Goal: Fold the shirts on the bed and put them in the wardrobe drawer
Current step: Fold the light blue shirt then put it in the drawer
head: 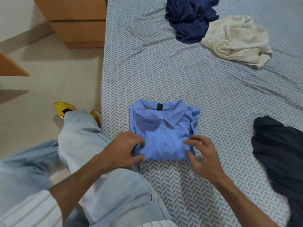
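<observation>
The left hand (pixel 122 147) sits at the near left corner of the folded blue polo (pixel 164 130), fingers curled over the edge and the thumb tucked along the bottom fold, so it grips that corner. The right hand (pixel 200 154) is at the near right corner of the polo, fingers spread and only loosely bent; its fingertips touch the cloth near the right edge, and the thumb hangs just off the bottom fold. It is a little blurred, and I cannot tell whether it pinches anything; it looks more open than closed.

The polo lies on the bed (pixel 180 79) as a neat square, collar up and pointing away from the person, buttons down the middle, its near edge between the two hands. It sits close to the left side of the bed.

Well beyond the polo, toward the far right of it, a navy shirt (pixel 191 18) lies crumpled, with a cream shirt (pixel 234 40) touching it on the right. To the right of the polo, apart from it, lies a dark garment (pixel 278 153) in a heap.

Left of the polo, the person's leg in pale blue trousers (pixel 85 145) hangs over the bed edge, yellow shoes (pixel 65 108) on the floor. Far beyond the polo to the left stands a wooden drawer unit (pixel 77 20) against the bed.
</observation>
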Motion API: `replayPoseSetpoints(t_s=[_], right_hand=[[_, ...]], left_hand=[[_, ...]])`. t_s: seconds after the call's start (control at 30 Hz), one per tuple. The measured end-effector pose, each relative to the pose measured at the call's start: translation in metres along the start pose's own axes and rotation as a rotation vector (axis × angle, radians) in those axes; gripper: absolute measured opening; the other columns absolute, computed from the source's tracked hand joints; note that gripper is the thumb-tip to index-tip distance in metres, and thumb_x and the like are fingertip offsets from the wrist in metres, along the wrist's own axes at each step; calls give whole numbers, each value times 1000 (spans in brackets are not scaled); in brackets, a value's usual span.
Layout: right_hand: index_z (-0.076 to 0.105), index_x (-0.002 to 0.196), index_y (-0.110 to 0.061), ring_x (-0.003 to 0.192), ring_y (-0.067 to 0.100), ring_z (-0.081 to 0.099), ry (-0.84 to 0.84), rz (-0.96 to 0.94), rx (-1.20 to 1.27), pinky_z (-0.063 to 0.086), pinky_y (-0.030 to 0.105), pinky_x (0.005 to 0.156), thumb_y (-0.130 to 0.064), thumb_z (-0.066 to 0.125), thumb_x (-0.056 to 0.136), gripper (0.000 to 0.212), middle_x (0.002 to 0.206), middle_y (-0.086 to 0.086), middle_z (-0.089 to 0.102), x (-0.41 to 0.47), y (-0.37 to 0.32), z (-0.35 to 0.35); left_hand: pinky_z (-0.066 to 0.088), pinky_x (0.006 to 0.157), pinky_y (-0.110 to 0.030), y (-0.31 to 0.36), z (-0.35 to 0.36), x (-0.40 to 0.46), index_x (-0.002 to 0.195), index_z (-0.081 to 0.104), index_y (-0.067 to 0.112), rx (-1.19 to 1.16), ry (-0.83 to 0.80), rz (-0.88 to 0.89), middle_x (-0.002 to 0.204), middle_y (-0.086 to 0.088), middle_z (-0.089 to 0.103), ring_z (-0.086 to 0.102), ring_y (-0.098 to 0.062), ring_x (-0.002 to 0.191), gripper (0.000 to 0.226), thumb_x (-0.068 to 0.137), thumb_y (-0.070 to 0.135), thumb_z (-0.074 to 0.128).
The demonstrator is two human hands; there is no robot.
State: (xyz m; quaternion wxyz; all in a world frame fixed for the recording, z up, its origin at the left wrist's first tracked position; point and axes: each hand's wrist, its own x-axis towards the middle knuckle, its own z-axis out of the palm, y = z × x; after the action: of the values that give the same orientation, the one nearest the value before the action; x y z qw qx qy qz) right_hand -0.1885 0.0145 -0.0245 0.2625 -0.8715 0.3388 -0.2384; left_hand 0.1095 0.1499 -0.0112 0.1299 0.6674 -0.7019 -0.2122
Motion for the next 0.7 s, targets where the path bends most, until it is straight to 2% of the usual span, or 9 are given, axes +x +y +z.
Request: replayPoseSetpoints(t_s=[0.07, 0.13, 0.23, 0.3, 0.4, 0.47, 0.5, 0.6, 0.7], right_hand=[[74, 99, -18, 97, 18, 58, -117, -114, -64, 46, 31, 85, -24, 71, 81, 20, 104, 2, 63, -12, -2, 10], [72, 91, -19, 84, 22, 56, -240, -218, -149, 49, 38, 75, -18, 68, 82, 9, 94, -1, 62, -21, 0, 21], [71, 79, -21, 74, 21, 51, -319, -182, -169, 50, 40, 69, -17, 60, 76, 12, 85, -5, 62, -21, 0, 25], [69, 70, -20, 68, 19, 52, -302, -110, -100, 51, 39, 65, -18, 58, 71, 11, 78, -7, 62, -8, -8, 17], [67, 71, -18, 74, 12, 56, -125, 17, 2, 52, 30, 68, -23, 55, 76, 15, 79, -10, 62, 28, -26, 7], [69, 86, -19, 78, 6, 53, -10, 17, 28, 43, 11, 71, -26, 59, 82, 13, 87, -12, 60, 59, -39, 10], [69, 96, -19, 81, 6, 53, 13, -2, 15, 41, 9, 72, -28, 65, 83, 16, 92, -12, 59, 75, -45, 15], [67, 113, -17, 92, 19, 58, -81, -59, -92, 48, 28, 77, -28, 82, 76, 41, 103, -1, 64, 114, -58, 38], [70, 91, -15, 73, 27, 57, -83, -222, -226, 51, 42, 63, -13, 80, 75, 20, 81, 3, 64, 122, -63, 64]], left_hand=[[36, 65, -28, 5, 1, -2, 95, 65, 27, 59, -98, 3, 77, 10, 63, 56, -14, 75, 25, 76, 43, 72], [41, 67, -27, 8, 1, -1, 99, 69, 24, 46, -175, -46, 84, 2, 67, 60, -19, 81, 18, 81, 26, 69], [47, 74, -28, 11, 1, 3, 106, 70, 25, 66, -287, -108, 93, 2, 68, 57, -16, 86, 21, 87, 22, 63], [49, 73, -25, 12, -4, 4, 101, 73, 28, 0, -285, -103, 88, 8, 69, 57, -9, 78, 22, 83, 24, 62], [52, 70, -18, 9, -15, 8, 97, 75, 27, -249, -20, -222, 81, 13, 71, 61, -3, 70, 18, 82, 22, 66], [45, 70, -7, 1, -22, 22, 99, 74, 22, -297, 232, -280, 85, 11, 71, 60, -3, 71, 15, 87, 15, 69], [41, 70, -3, -3, -27, 33, 100, 74, 20, -285, 320, -295, 88, 10, 70, 57, -3, 71, 15, 89, 12, 68], [46, 76, -13, -15, -46, 69, 104, 73, 15, -298, 410, -321, 99, 3, 71, 56, -6, 76, 19, 92, 4, 62], [44, 85, -20, -19, -62, 95, 117, 70, 7, -268, 225, -251, 118, -6, 69, 60, -16, 94, 35, 89, -7, 53]])
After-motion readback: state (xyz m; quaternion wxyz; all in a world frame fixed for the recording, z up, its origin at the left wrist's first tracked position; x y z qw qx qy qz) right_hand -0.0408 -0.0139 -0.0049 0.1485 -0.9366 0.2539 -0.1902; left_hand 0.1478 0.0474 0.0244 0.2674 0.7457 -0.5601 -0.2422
